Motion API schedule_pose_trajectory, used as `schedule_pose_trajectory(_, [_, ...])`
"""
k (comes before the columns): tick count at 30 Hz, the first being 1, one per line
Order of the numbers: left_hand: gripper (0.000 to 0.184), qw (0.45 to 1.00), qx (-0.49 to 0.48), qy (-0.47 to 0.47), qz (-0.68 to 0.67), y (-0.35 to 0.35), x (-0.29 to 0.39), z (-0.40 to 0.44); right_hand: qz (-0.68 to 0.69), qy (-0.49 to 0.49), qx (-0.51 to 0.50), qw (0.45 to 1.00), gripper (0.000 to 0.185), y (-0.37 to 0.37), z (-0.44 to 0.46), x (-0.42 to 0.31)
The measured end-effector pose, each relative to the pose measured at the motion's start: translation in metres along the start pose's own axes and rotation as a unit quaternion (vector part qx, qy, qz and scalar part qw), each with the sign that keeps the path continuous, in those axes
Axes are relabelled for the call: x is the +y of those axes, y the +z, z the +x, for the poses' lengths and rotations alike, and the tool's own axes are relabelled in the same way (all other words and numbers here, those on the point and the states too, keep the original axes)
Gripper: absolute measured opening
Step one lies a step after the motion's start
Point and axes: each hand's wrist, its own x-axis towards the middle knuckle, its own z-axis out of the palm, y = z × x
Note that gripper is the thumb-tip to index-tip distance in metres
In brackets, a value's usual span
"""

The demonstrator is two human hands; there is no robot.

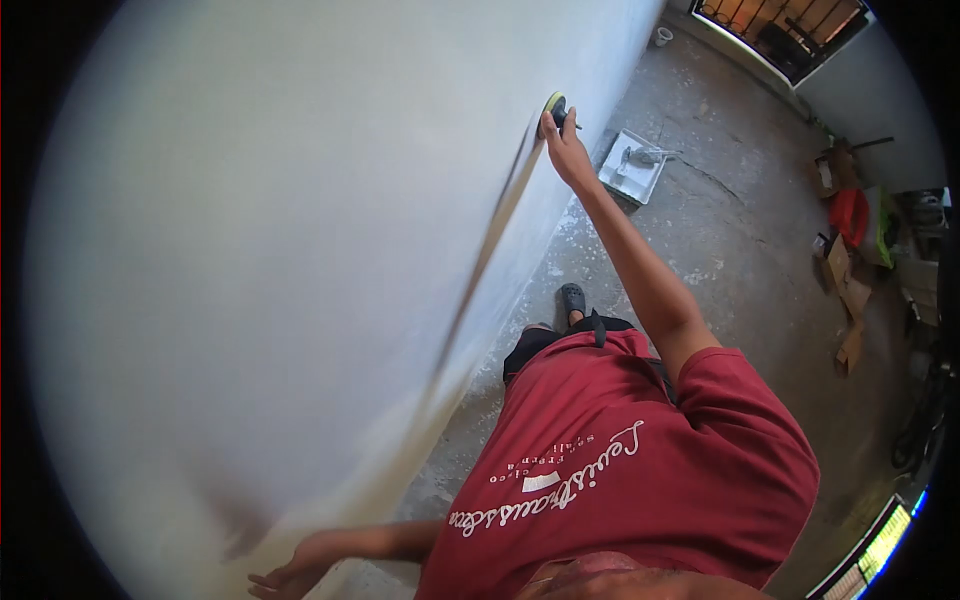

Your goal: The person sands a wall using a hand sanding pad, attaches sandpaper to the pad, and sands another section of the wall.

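Observation:
My right hand [564, 148] is stretched far forward, its fingers closed around a small dark round tool [558, 108] with a yellow-green rim. The tool's flat side is against or very close to the pale wall [300, 230]; which of the two I cannot tell. A long dark shadow runs along the wall from this hand. At the bottom left, my left hand [290, 572] is open beside the lower part of the wall, fingers apart, holding nothing. Another shadow lies on the wall above it.
A white paint tray [618, 186] holding a tool stands on the grey concrete floor [720, 200] by the wall. A small white cup [662, 37] is farther off. Cardboard [848, 290], a red bag [849, 216] and a green bag [880, 225] lie at the right.

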Motion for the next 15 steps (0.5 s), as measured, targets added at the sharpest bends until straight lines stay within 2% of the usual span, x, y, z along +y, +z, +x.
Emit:
schedule_pose_trajectory(1, [0.056, 0.997, -0.026, -0.023, 0.068, -0.009, -0.003, 0.007, 0.001, 0.007, -0.008, 1.0, 0.102, -0.001, 0.001, 0.0])
schedule_pose_trajectory(3, [0.06, 0.991, -0.071, -0.073, 0.087, -0.019, -0.012, 0.017, -0.019, -0.019, -0.022, 0.999, 0.101, 0.006, -0.021, -0.002])
schedule_pose_trajectory(5, [0.063, 0.988, -0.058, -0.105, 0.099, -0.024, -0.025, 0.018, 0.002, -0.09, -0.013, 0.996, 0.099, 0.019, -0.049, 0.0])
schedule_pose_trajectory(6, [0.065, 0.983, -0.046, -0.133, 0.117, -0.03, -0.032, 0.019, 0.007, -0.093, -0.014, 0.996, 0.099, 0.019, -0.058, -0.002])
schedule_pose_trajectory(7, [0.065, 0.983, -0.047, -0.135, 0.119, -0.037, -0.046, 0.019, 0.005, -0.093, -0.014, 0.996, 0.099, 0.017, -0.057, -0.004])
schedule_pose_trajectory(9, [0.07, 0.964, -0.071, -0.085, 0.243, -0.036, -0.067, 0.017, 0.03, -0.042, 0.0, 0.999, 0.1, 0.016, -0.037, -0.011])
schedule_pose_trajectory(13, [0.072, 0.967, -0.063, -0.097, 0.225, -0.029, -0.043, 0.01, 0.063, -0.02, 0.009, 0.998, 0.099, 0.009, -0.018, -0.01])
schedule_pose_trajectory(15, [0.072, 0.969, -0.073, -0.19, 0.137, -0.03, -0.027, 0.012, 0.037, -0.013, -0.007, 0.999, 0.098, 0.007, -0.039, -0.015])
